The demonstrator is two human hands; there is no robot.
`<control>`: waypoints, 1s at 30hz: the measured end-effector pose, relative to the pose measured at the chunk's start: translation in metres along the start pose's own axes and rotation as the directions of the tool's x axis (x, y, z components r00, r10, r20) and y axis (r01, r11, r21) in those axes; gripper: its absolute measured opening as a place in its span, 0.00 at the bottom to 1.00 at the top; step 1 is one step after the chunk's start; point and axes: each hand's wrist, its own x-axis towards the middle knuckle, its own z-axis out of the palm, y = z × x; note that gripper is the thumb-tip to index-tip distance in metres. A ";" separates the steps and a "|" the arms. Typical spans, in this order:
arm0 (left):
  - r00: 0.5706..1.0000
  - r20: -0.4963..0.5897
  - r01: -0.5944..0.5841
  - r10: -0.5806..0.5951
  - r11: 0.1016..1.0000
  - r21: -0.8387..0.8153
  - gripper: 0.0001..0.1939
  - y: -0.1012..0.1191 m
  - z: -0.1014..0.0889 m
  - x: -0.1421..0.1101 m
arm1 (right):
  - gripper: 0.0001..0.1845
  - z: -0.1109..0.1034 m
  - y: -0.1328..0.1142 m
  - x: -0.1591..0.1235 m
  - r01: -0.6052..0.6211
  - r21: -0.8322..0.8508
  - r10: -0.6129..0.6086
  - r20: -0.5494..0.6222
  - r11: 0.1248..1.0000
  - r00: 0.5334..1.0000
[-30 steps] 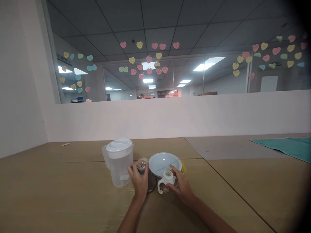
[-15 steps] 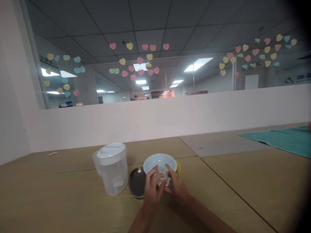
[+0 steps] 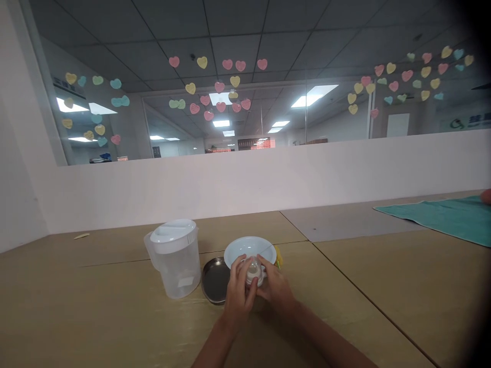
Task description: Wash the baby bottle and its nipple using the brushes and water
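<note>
Between my two hands is a baby bottle (image 3: pixel 253 272), seen from its top end, with a clear domed cap over a white collar. My left hand (image 3: pixel 238 292) wraps its left side, with the thumb across the near side. Around the right side curl the fingers of my right hand (image 3: pixel 276 289). My palms hide most of the bottle's lower part. Just beyond it sits a white bowl (image 3: pixel 250 242), partly covered by my fingertips. A dark metal tray (image 3: pixel 215 280) lies left of my left hand, partly behind it.
A translucent pitcher (image 3: pixel 178 271) with a white lid stands left of the tray. Something yellow (image 3: pixel 279 254) lies beside the bowl. At the far right is a teal cloth (image 3: pixel 452 217), with part of another person's hand (image 3: pixel 486 197) at its edge. A low wall (image 3: pixel 230 186) backs the table.
The bottle has tilted slightly, so its clear dome and collar show more plainly. Both hands still hold it in nearly the same place. The whole view has shifted a little.
</note>
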 end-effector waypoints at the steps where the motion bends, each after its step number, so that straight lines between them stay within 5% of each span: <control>1: 1.000 -0.010 0.023 -0.024 1.000 -0.021 0.24 0.000 0.001 -0.001 | 0.33 -0.001 -0.001 0.000 -0.002 0.019 0.002 0.006 1.000 1.000; 12: 0.978 0.051 0.206 -0.200 0.957 -0.203 0.25 -0.002 0.002 -0.004 | 0.31 -0.002 -0.009 -0.002 -0.063 0.099 0.061 0.014 0.993 0.998; 30: 0.986 -0.005 0.162 -0.165 0.971 -0.174 0.24 -0.005 0.005 -0.007 | 0.25 0.005 -0.017 -0.004 -0.083 0.163 0.096 -0.076 0.983 0.992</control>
